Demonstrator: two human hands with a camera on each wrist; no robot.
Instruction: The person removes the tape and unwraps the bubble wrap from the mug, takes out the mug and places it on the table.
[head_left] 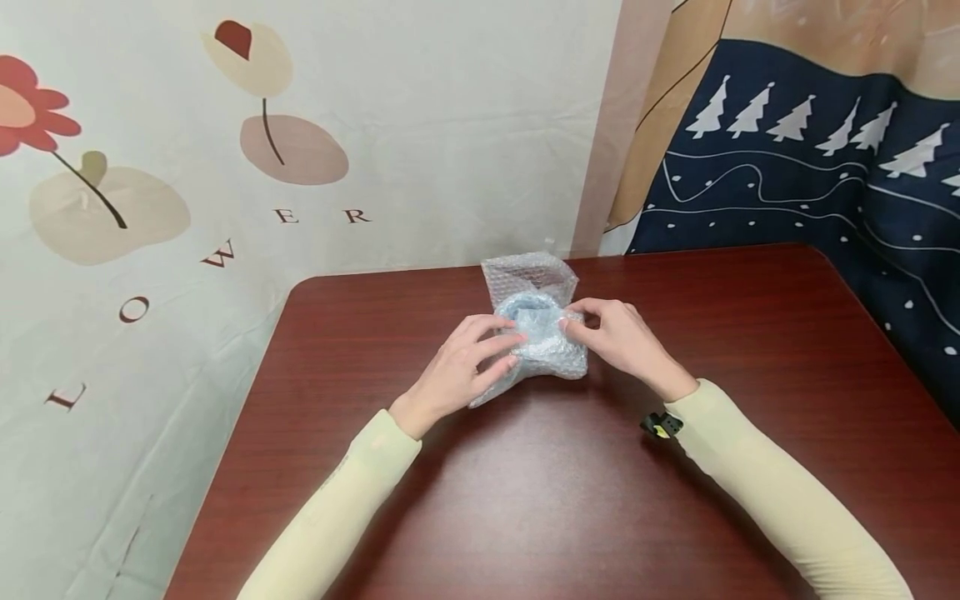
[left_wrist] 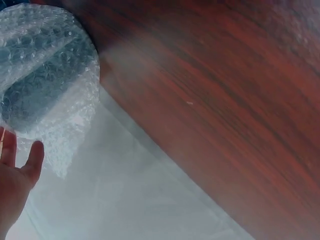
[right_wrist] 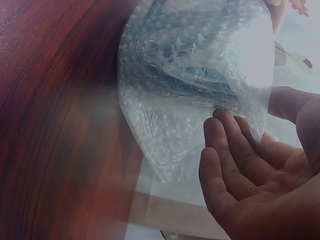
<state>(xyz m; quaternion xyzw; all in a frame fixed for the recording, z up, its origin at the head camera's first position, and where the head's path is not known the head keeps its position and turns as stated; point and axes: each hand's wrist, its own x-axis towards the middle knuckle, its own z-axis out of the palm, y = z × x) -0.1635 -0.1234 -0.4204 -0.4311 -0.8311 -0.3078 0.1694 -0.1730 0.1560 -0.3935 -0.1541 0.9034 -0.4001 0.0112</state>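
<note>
A bluish object in clear bubble wrap (head_left: 542, 354) stands near the table's back edge, a loose flap of wrap rising behind it. My left hand (head_left: 463, 362) lies along its left side, fingers spread and fairly straight, fingertips touching the wrap. At its upper right, my right hand (head_left: 618, 333) pinches the wrap between thumb and fingers. The left wrist view has the wrapped bundle (left_wrist: 55, 75) at top left above my left hand (left_wrist: 15, 180). In the right wrist view, a corner of the wrap (right_wrist: 255, 110) lies between thumb and fingers of my right hand (right_wrist: 260, 175).
The dark red wooden table (head_left: 480, 508) spreads around the bundle. Behind it hang a pale curtain with flowers and letters (head_left: 450, 125) and a dark blue cloth with white trees (head_left: 795, 179). A small black and yellow item (head_left: 662, 426) is at my right cuff.
</note>
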